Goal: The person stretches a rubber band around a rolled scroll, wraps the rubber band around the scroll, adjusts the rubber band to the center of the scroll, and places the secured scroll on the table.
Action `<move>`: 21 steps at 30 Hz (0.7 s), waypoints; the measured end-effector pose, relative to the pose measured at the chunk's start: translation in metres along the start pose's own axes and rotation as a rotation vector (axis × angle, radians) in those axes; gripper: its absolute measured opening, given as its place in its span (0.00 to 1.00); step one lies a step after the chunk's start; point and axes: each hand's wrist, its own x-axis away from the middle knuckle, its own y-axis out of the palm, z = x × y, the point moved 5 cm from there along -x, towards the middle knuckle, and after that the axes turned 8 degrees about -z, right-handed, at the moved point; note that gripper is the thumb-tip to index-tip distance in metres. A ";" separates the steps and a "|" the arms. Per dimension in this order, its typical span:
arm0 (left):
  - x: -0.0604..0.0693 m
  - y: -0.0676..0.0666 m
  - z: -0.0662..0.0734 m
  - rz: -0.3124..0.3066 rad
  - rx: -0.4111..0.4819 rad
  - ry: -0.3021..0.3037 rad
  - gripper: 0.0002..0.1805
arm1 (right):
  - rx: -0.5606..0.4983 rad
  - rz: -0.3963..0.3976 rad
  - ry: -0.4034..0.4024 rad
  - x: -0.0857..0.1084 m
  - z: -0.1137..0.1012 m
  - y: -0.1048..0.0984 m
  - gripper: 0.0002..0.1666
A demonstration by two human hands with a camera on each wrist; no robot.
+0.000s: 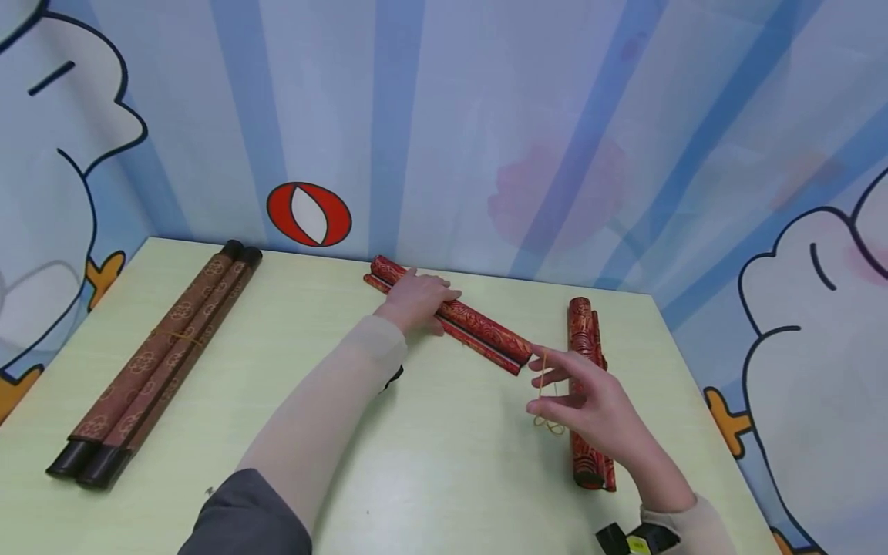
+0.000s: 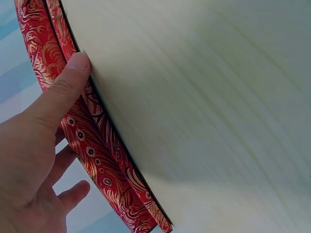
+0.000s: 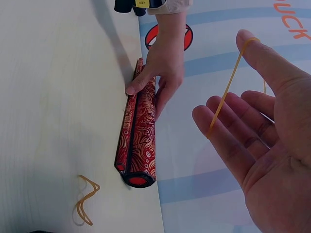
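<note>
A red-and-gold patterned scroll [image 1: 486, 324] lies slantwise on the far part of the table. My left hand [image 1: 416, 301] grips it near its middle; in the left wrist view the thumb [image 2: 73, 73] lies across the rolled edge, with the fingers on the opposite side. A thin yellow rubber band [image 3: 227, 90] is stretched between the thumb and index finger of my right hand [image 1: 590, 393]. Those fingers are spread, just off the scroll's near end. Another rubber band [image 3: 87, 200] lies loose and twisted on the table.
Another red patterned scroll [image 1: 588, 462] lies at the right, partly behind my right hand. Two long brown scrolls [image 1: 149, 362] with black ends lie banded together at the left. A blue striped cartoon backdrop [image 1: 444, 139] stands along the table's [image 1: 430, 478] back and sides.
</note>
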 end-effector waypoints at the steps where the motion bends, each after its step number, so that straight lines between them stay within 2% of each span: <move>1: 0.000 0.000 0.000 0.005 0.002 0.003 0.43 | 0.003 0.000 -0.004 0.000 0.000 0.000 0.42; 8: 0.000 0.003 -0.001 0.019 0.000 0.006 0.40 | -0.011 -0.008 -0.040 -0.002 0.001 0.003 0.41; 11: 0.002 0.004 -0.001 0.031 -0.036 0.024 0.39 | -0.021 -0.011 -0.032 -0.002 0.001 0.004 0.41; 18: 0.010 0.008 0.003 0.117 -0.154 0.091 0.33 | -0.046 -0.022 -0.018 -0.003 0.001 0.008 0.41; 21: 0.011 0.010 0.004 0.131 -0.195 0.103 0.32 | -0.053 -0.027 -0.017 -0.003 0.000 0.008 0.41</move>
